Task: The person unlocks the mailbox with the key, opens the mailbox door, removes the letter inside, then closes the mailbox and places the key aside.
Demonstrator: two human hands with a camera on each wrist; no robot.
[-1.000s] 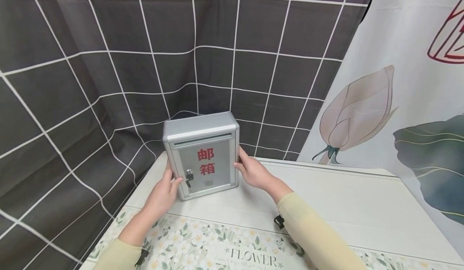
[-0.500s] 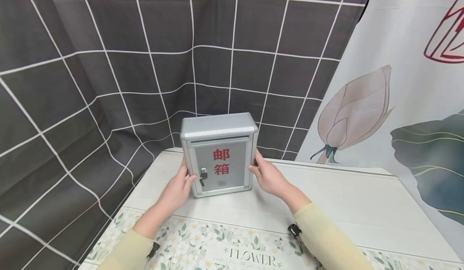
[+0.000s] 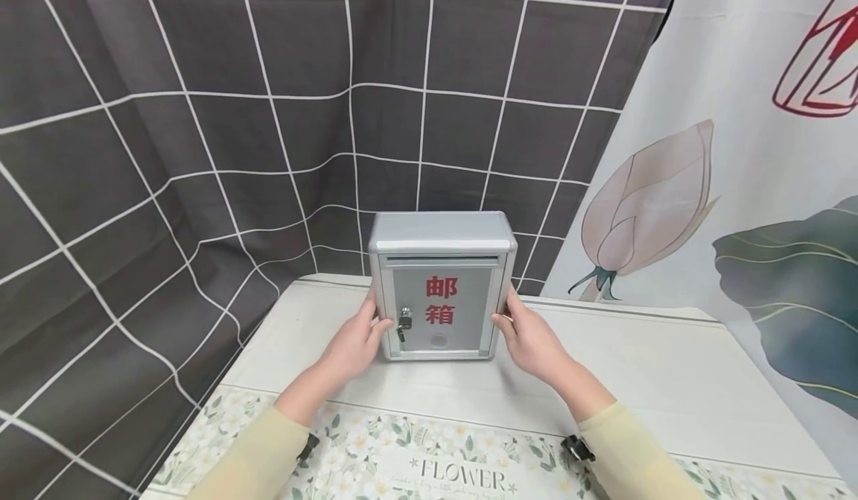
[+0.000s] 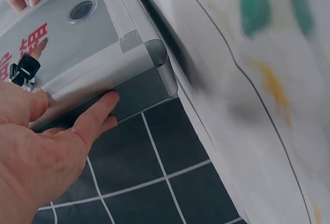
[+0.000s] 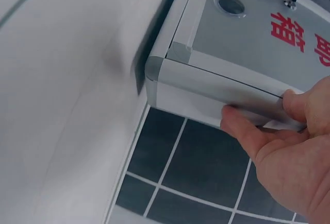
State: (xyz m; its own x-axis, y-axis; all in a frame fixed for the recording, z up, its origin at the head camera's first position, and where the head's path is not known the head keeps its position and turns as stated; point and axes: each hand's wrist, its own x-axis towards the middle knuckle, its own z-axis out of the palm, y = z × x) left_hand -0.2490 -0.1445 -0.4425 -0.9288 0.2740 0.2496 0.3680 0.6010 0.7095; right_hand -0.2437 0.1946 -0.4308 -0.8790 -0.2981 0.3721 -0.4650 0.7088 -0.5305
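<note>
A silver metal mailbox (image 3: 462,280) with red characters on its door stands upright between my hands, facing me. My left hand (image 3: 353,345) grips its left side, thumb on the front edge near the lock. In the left wrist view the fingers (image 4: 98,113) lie along the side wall. Opposite, my right hand (image 3: 534,337) holds the right side, thumb on the front frame and fingers (image 5: 240,123) against the side. A key (image 3: 402,333) hangs in the lock (image 3: 405,314). A dark shadow shows under the box's bottom edge in both wrist views.
The box is over a table with a white cloth (image 3: 637,358), its front band printed with flowers and lettering (image 3: 462,476). Dark grid curtain (image 3: 302,135) hangs close behind and to the left. A white curtain with plant prints (image 3: 670,194) is at the right.
The mailbox has moved to the right, held between both hands. It has turned from slightly angled to facing squarely forward, and the view has shifted a little.
</note>
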